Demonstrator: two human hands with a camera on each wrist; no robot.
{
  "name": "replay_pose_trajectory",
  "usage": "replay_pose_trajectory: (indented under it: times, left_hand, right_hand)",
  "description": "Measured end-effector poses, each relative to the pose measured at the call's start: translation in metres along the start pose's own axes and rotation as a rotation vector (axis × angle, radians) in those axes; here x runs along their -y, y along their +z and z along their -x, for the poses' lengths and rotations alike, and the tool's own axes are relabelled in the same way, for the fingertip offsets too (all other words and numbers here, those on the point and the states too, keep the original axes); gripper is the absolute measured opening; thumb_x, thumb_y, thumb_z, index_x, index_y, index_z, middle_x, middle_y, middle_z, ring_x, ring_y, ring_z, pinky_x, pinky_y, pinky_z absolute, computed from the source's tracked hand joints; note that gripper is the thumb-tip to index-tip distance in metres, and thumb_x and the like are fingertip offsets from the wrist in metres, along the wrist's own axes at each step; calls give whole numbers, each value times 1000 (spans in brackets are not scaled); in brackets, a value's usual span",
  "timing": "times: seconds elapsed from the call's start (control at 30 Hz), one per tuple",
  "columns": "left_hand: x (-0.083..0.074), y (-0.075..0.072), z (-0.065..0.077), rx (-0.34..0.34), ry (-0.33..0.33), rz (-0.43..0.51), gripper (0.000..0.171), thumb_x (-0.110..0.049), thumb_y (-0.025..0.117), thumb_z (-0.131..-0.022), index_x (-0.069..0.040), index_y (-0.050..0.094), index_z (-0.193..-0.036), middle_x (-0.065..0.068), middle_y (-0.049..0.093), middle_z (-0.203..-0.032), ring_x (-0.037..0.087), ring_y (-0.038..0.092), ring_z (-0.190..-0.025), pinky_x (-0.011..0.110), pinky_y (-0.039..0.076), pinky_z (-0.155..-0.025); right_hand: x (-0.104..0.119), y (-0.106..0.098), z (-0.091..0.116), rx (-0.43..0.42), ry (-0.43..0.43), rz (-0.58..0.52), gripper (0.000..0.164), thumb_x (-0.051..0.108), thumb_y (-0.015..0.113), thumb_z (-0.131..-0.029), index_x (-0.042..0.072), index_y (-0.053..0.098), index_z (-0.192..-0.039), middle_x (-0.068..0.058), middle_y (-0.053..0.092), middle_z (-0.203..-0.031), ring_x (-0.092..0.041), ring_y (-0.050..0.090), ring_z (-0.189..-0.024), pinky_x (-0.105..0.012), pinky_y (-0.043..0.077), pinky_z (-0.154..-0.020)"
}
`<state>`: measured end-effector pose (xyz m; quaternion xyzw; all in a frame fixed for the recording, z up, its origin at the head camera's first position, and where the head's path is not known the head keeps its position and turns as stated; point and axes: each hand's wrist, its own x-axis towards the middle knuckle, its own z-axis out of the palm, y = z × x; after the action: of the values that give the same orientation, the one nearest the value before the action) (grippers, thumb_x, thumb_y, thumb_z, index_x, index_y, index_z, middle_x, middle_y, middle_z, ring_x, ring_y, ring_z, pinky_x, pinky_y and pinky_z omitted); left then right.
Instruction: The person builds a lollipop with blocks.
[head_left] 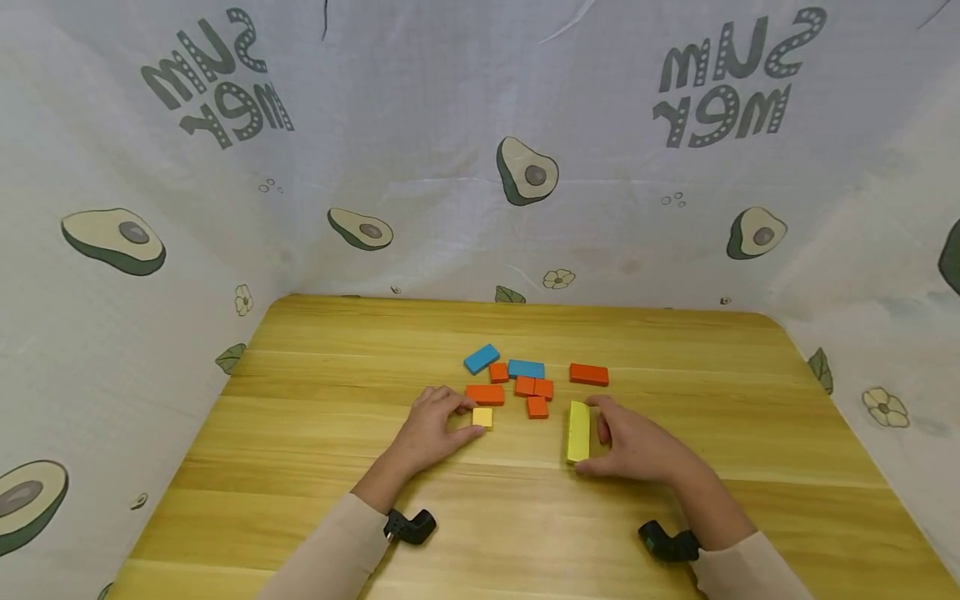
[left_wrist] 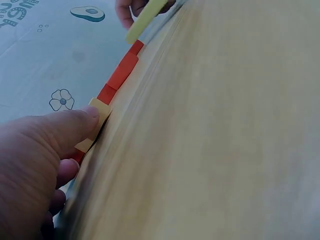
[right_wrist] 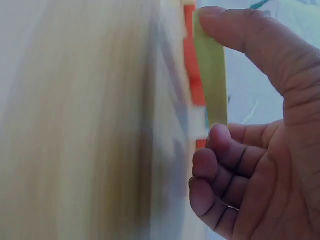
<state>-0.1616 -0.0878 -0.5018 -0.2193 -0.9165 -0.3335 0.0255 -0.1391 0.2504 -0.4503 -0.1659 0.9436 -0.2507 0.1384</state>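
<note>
My left hand [head_left: 430, 431] pinches a small orange-yellow block [head_left: 482, 418] between thumb and forefinger; in the left wrist view this block [left_wrist: 99, 112] stands on the tabletop, with the thumb against its near face. A long yellow block [head_left: 578, 432] is in my right hand [head_left: 633, 442], gripped by its two ends between thumb and fingertip. The left wrist view has the long yellow block [left_wrist: 145, 21] tilted and raised above the table. In the right wrist view, the thumb presses one end of that block [right_wrist: 212, 70] and a fingertip the other.
Behind the hands lie two blue blocks [head_left: 527, 369], a long red block [head_left: 588, 374], a long orange-red block [head_left: 485, 395] and several small orange-red blocks [head_left: 537, 407]. The wooden table [head_left: 360, 342] ends at a hanging cloth [head_left: 450, 167] with avocado prints.
</note>
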Motion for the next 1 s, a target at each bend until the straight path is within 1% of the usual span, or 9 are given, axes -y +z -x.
replay_pose_trajectory:
  times: [0.1,0.23,0.5,0.6,0.67,0.8,0.9,1.0]
  left_hand:
    - [1,1,0,-5,4,-17,34,-41,80,-88,-16,75,-112,-4,65,-98,12,50,-91,36,43,-90]
    - [1,1,1,-10,16,-29,35,-41,78,-90,-15,75,-113,-5,65,-96,11,48,-89,35,42,-88]
    - [2,1,2,-23,43,-14,30,-35,72,-95,-14,75,-117,-4,69,-100,14,53,-93,38,44,-92]
    - [2,1,2,-21,50,-7,30,-34,71,-96,-14,75,-118,-3,69,-100,14,53,-93,37,44,-92]
    - [1,1,2,-19,53,-7,30,-34,70,-97,-15,75,-119,-3,69,-101,14,53,-93,37,44,-92]
    - [1,0,3,-27,61,-5,28,-33,69,-98,-14,75,-118,-3,70,-100,14,53,-92,37,45,-92]
    - [1,-1,3,-36,70,-16,27,-32,68,-99,-14,75,-118,-3,70,-100,14,53,-91,37,45,-91]
    - [1,-1,4,-45,78,-31,26,-30,67,-100,-14,75,-117,-3,70,-99,14,53,-90,37,45,-89]
  right_hand:
    - [12,6,-1,-6,-20,-24,101,54,90,-71,0,44,-143,2,54,-86,-6,44,-66,-22,38,-60]
    - [31,15,-5,12,-55,-37,100,55,90,-69,4,47,-143,4,54,-84,-5,44,-66,-22,39,-58]
    - [60,37,-16,76,-143,12,98,61,86,-71,6,48,-143,8,53,-83,-2,42,-65,-21,38,-59]
    - [65,44,-18,85,-164,35,97,60,86,-71,6,49,-143,9,52,-82,-1,41,-64,-21,38,-59]
    - [66,47,-18,79,-178,56,97,60,87,-71,6,50,-142,9,51,-81,-1,41,-63,-21,37,-58]
    - [67,52,-18,57,-203,94,101,64,87,-68,6,51,-141,11,50,-81,-1,40,-65,-21,37,-61]
    - [66,53,-18,49,-213,78,103,66,87,-66,5,51,-142,11,49,-81,-1,40,-66,-21,38,-62]
    - [65,53,-18,51,-214,39,103,64,88,-66,4,51,-141,10,50,-81,-1,39,-64,-21,37,-61]
